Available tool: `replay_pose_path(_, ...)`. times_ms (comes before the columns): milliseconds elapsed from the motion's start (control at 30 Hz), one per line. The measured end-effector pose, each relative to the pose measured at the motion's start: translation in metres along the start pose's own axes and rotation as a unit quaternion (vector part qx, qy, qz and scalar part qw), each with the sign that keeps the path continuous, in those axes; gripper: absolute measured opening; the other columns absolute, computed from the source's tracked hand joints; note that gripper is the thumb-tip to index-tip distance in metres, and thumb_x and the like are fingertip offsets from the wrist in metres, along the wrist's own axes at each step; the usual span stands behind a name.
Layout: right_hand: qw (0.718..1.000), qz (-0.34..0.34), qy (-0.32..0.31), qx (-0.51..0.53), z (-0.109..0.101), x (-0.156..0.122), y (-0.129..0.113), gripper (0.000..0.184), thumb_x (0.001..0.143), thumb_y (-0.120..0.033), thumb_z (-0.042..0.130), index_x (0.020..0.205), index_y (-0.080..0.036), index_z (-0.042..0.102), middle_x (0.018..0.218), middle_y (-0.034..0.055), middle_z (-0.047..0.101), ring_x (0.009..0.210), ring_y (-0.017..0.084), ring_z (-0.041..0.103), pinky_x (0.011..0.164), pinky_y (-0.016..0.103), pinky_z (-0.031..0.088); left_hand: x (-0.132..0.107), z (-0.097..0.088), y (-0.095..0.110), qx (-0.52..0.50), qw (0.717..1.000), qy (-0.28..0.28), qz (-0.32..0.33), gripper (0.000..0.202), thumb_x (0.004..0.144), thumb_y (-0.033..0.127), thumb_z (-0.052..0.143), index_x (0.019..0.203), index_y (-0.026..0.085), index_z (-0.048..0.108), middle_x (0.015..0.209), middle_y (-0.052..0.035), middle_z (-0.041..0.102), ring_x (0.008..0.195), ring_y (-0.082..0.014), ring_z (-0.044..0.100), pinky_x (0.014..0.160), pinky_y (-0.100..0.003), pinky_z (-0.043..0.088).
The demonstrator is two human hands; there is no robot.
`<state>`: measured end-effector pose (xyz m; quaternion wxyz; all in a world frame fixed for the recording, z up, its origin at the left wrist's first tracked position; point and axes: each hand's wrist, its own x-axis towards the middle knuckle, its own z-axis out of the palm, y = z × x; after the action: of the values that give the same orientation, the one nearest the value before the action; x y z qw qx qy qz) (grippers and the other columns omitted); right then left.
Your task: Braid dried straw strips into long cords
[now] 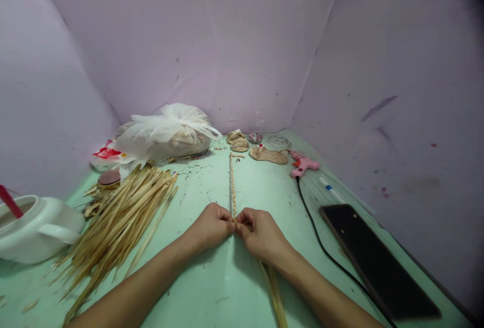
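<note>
A narrow braid of dried straw strips [233,184] runs straight away from me across the table, its far end bent to the right. My left hand [216,226] pinches the near end of this braid between thumb and finger. Close beside it, almost touching, my right hand [260,232] pinches the same end from the other side. Loose unbraided strips [275,292] come out under my right wrist toward the front edge. The fingertips hide the point where the strips cross.
Left are a straw bundle [124,227], a white pot [45,232] and a plastic bag [170,134]. A sole-shaped woven piece [268,155] and woven coils [239,145] lie at the back. On the right are a pink glue gun [303,165], its black cord [321,245], a marker [330,189] and a dark tablet-like slab [378,260].
</note>
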<state>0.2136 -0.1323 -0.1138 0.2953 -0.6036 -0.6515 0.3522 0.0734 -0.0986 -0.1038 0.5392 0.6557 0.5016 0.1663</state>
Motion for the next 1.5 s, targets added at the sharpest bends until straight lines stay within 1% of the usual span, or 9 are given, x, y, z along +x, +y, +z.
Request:
replay_pose_path(333, 0.979, 0.012, 0.034, -0.202, -0.009, -0.017, -0.022, 0.014, 0.071, -0.024, 0.047, 0.065, -0.019, 0.059, 0.061, 0.0051, 0.062, 0.053, 0.015, 0.05, 0.047, 0.025, 0.023, -0.002, 0.002, 0.008, 0.039, 0.998, 0.035, -0.02, 0.013, 0.053, 0.014, 0.044, 0.04, 0.015, 0.04, 0.04, 0.0051, 0.026, 0.043, -0.0056, 0.022, 0.041, -0.021, 0.016)
replay_pose_path(733, 0.916, -0.136, -0.01, -0.377, 0.023, -0.04, -0.027, 0.027, 0.066, -0.004, 0.042, 0.086, -0.011, 0.059, 0.074, 0.0106, 0.063, 0.052, 0.017, 0.055, 0.043, 0.027, 0.028, -0.015, 0.006, 0.031, -0.189, 0.968, 0.035, -0.16, 0.015, 0.048, 0.011, 0.045, 0.041, 0.017, 0.032, 0.033, 0.0088, 0.019, 0.032, -0.0021, 0.011, 0.034, -0.02, 0.005)
replay_pose_path(900, 0.963, -0.134, 0.005, -0.235, 0.005, -0.037, -0.031, 0.018, 0.075, -0.023, 0.046, 0.07, -0.016, 0.061, 0.065, 0.0048, 0.062, 0.052, 0.013, 0.052, 0.047, 0.024, 0.03, -0.012, 0.006, 0.024, -0.176, 0.979, 0.036, -0.095, 0.01, 0.047, 0.01, 0.045, 0.04, 0.015, 0.039, 0.034, 0.0057, 0.031, 0.035, -0.0039, 0.026, 0.036, -0.019, 0.018)
replay_pose_path(1033, 0.994, -0.004, 0.109, -0.002, -0.021, -0.019, -0.031, 0.029, 0.075, -0.038, 0.048, 0.06, -0.015, 0.057, 0.055, 0.0023, 0.056, 0.052, 0.011, 0.049, 0.05, 0.023, 0.033, -0.012, -0.002, 0.023, -0.115, 0.991, 0.009, -0.062, 0.006, 0.049, 0.015, 0.048, 0.044, 0.014, 0.046, 0.035, 0.0053, 0.033, 0.037, -0.0045, 0.026, 0.039, -0.02, 0.019)
replay_pose_path(1100, 0.979, 0.087, 0.074, 0.167, -0.025, -0.009, -0.028, 0.021, 0.072, -0.033, 0.051, 0.066, -0.014, 0.057, 0.063, 0.004, 0.058, 0.058, 0.012, 0.052, 0.054, 0.023, 0.038, -0.013, -0.005, 0.024, -0.088, 0.994, -0.007, -0.059, 0.008, 0.051, 0.017, 0.048, 0.044, 0.014, 0.046, 0.034, 0.006, 0.03, 0.037, -0.0042, 0.022, 0.039, -0.021, 0.016)
replay_pose_path(1200, 0.904, 0.199, -0.08, 0.37, -0.018, -0.003, -0.027, 0.013, 0.068, -0.026, 0.055, 0.069, -0.014, 0.053, 0.059, 0.0016, 0.054, 0.051, 0.01, 0.05, 0.049, 0.022, 0.038, -0.012, -0.006, 0.022, -0.08, 0.996, -0.017, -0.047, 0.012, 0.052, 0.02, 0.048, 0.043, 0.015, 0.042, 0.036, 0.006, 0.029, 0.038, -0.0042, 0.021, 0.04, -0.022, 0.014)
replay_pose_path(1267, 0.887, 0.216, -0.118, 0.391, -0.011, -0.004, -0.028, 0.011, 0.066, -0.024, 0.056, 0.066, -0.015, 0.05, 0.052, -0.0024, 0.048, 0.04, 0.006, 0.04, 0.039, 0.019, 0.028, -0.01, -0.005, 0.019, -0.072, 0.996, -0.018, -0.045, 0.012, 0.052, 0.021, 0.049, 0.045, 0.015, 0.042, 0.038, 0.0057, 0.031, 0.039, -0.0047, 0.022, 0.041, -0.022, 0.015)
replay_pose_path(1367, 0.916, 0.196, -0.074, 0.341, -0.004, -0.005, -0.027, 0.01, 0.062, -0.019, 0.056, 0.059, -0.014, 0.048, 0.045, -0.0059, 0.042, 0.035, 0.002, 0.026, 0.036, 0.018, 0.014, -0.008, -0.006, 0.012, -0.022, 0.999, -0.016, -0.032, 0.011, 0.053, 0.022, 0.048, 0.047, 0.015, 0.042, 0.041, 0.0063, 0.028, 0.042, -0.0051, 0.021, 0.042, -0.022, 0.015)
replay_pose_path(1500, 0.937, 0.167, -0.042, 0.305, 0.0, -0.001, -0.021, 0.009, 0.058, -0.017, 0.058, 0.053, -0.014, 0.051, 0.041, -0.0057, 0.043, 0.038, 0.003, 0.028, 0.039, 0.019, 0.017, -0.01, -0.007, 0.01, 0.111, 0.994, -0.004, 0.01, 0.013, 0.056, 0.021, 0.043, 0.046, 0.016, 0.039, 0.044, 0.0049, 0.026, 0.045, -0.0063, 0.023, 0.043, -0.022, 0.017)
